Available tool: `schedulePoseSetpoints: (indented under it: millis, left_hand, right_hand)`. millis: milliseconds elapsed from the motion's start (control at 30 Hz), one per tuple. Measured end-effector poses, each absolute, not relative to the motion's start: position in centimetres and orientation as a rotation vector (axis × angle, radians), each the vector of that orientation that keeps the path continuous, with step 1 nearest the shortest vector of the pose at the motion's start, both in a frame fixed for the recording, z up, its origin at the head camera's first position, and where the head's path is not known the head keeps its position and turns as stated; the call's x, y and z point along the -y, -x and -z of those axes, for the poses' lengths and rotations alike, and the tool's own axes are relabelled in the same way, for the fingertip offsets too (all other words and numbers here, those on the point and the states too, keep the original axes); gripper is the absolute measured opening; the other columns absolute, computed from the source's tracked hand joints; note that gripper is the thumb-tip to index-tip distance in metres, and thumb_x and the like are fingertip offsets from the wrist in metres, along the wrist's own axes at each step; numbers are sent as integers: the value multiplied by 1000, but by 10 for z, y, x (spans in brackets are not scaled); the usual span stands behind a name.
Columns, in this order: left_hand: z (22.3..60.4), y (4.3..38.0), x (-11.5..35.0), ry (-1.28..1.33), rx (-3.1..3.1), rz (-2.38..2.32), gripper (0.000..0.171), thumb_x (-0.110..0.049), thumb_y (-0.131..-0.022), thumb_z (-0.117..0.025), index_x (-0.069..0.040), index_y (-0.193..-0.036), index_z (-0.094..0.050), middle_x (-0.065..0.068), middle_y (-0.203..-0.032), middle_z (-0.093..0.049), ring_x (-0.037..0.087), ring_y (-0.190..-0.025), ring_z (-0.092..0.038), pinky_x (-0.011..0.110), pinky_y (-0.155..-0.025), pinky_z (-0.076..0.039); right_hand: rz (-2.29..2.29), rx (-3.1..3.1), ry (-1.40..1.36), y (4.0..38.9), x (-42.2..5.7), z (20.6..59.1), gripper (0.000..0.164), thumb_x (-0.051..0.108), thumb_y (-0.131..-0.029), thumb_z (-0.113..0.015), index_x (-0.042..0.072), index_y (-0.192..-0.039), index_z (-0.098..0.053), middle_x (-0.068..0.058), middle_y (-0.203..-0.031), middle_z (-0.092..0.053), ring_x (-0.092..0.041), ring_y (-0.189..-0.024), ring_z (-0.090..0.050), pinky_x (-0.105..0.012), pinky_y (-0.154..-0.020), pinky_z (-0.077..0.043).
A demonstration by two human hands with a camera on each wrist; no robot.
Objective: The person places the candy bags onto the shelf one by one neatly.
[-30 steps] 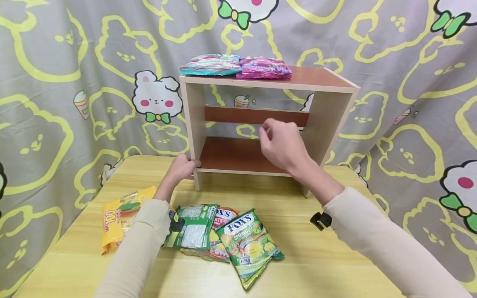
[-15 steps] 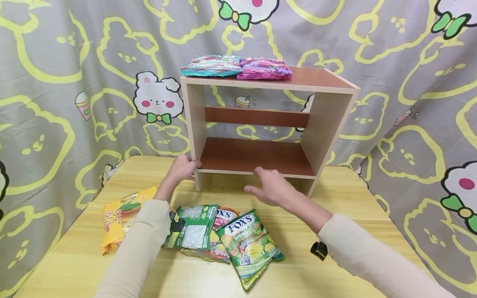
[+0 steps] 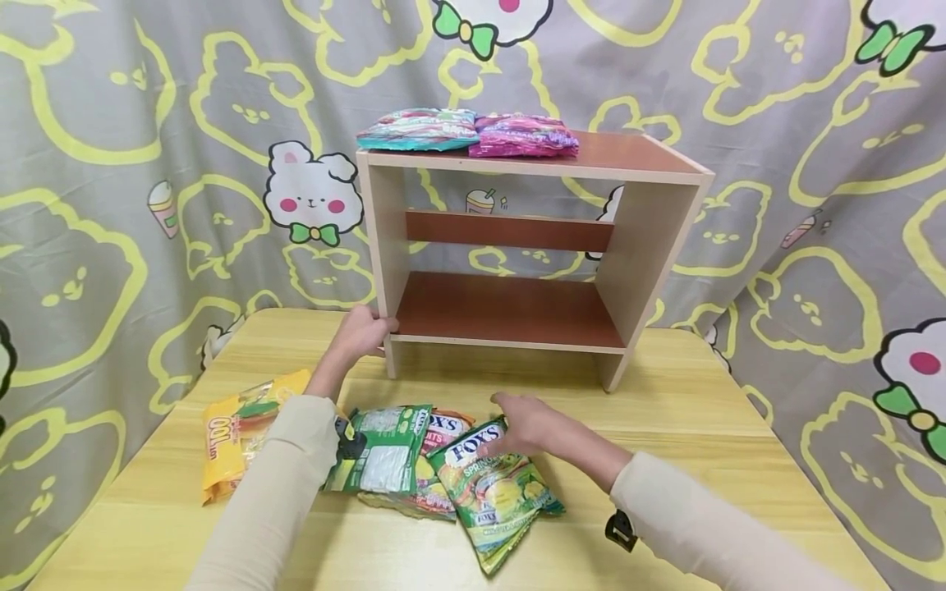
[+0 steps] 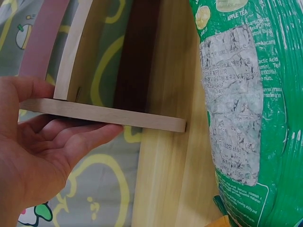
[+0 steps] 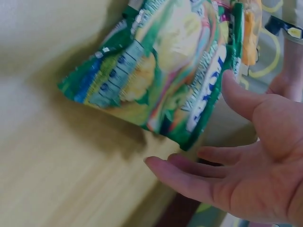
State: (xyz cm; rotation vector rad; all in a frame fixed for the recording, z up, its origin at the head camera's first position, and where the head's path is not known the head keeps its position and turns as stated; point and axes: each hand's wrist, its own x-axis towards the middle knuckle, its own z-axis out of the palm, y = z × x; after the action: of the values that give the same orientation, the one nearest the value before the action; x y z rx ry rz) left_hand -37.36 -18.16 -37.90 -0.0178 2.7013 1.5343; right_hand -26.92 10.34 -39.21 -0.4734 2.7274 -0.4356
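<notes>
Reaching, right hand (image 3: 528, 424) spread wide, for the face-up, glossy green plastic FOX'S bag (image 3: 495, 492) on the pale wooden table (image 3: 687, 410), while gripping the red-brown, cream-edged wooden shelf (image 3: 502, 308) by its left side panel (image 3: 389, 238) with left hand (image 3: 360, 331).
Likely starting a pick-up; calling next, by the look, for pinching the bag's top edge. Showing, from the left wrist alone, fingers (image 4: 92, 142) along the panel's outer face.

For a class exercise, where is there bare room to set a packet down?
Free: the lower shelf between the side panels; the cabinet top right of the pink packet; the table between the right sleeve and the cabinet. Crowded: the top's left, with the teal packet, and the table's front middle, where Fox's packets overlap.
</notes>
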Motion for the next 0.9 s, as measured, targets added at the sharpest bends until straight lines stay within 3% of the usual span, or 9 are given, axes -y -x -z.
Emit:
schedulePoseSetpoints:
  millis: [67, 300, 567, 900]
  left_hand:
    - [379, 374, 181, 19, -2700, -1537, 35, -21, -88, -54, 7, -108, -61, 23, -116, -57, 36, -102, -61, 42, -70, -58]
    - [381, 375, 182, 1, -2705, -1538, 37, -21, -88, -54, 9, -111, -59, 25, -117, -57, 37, -102, -61, 41, -69, -59]
    - [379, 373, 182, 24, -2700, -1521, 32, -21, -88, -53, 9, -97, -59, 22, -108, -57, 32, -98, -61, 41, -70, -58]
    - [381, 374, 182, -8, -2710, -1546, 33, -21, -89, -54, 7, -101, -63, 23, -116, -58, 37, -102, -62, 40, -68, -59]
  right_hand:
    - [446, -2719, 476, 268, -102, 397, 89, 49, -73, -77, 7, -142, -40, -16, -138, -49, -37, -129, -42, -51, -104, -39]
    - [429, -2771, 593, 269, -101, 408, 73, 44, -68, -83, 3, -124, -59, -11, -106, -64, -31, -105, -54, -42, -89, -49]
    - [447, -2769, 620, 272, -100, 410, 72, 44, -67, -84, 3, -122, -60, -12, -108, -63, -31, -105, -55, -43, -88, -50]
    - [452, -2783, 546, 279, -109, 416, 72, 43, -67, -84, 3, -122, -60, -10, -102, -63, -24, -94, -56, -38, -81, -51]
